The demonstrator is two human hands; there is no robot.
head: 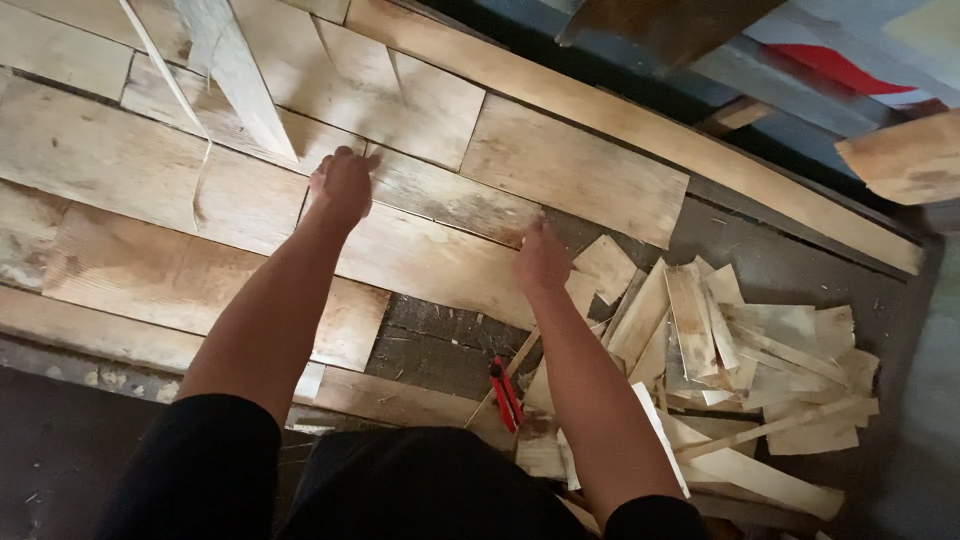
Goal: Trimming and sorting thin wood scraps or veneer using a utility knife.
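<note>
Hands: left hand point(341, 185), right hand point(541, 258) pressed on veneer sheet point(430, 255) edges, fingers released; scrap pile point(740, 380) near right.

Veneer sheets point(200, 190) lie edge to edge across the left and centre of the work surface point(790, 270), w/ a long curved strip point(640, 125) along its far edge and a narrow offcut point(240, 75) lying on the sheets at far left. Left hand point(342, 185) rests on a sheet point(450, 200) near centre; right hand point(542, 262) on the sheet's right end, just left of a scrap pile point(740, 370) filling the near-right corner. Cutter point(505, 393) lies at near edge, betw. the arms, touching the pile's left side.
</note>
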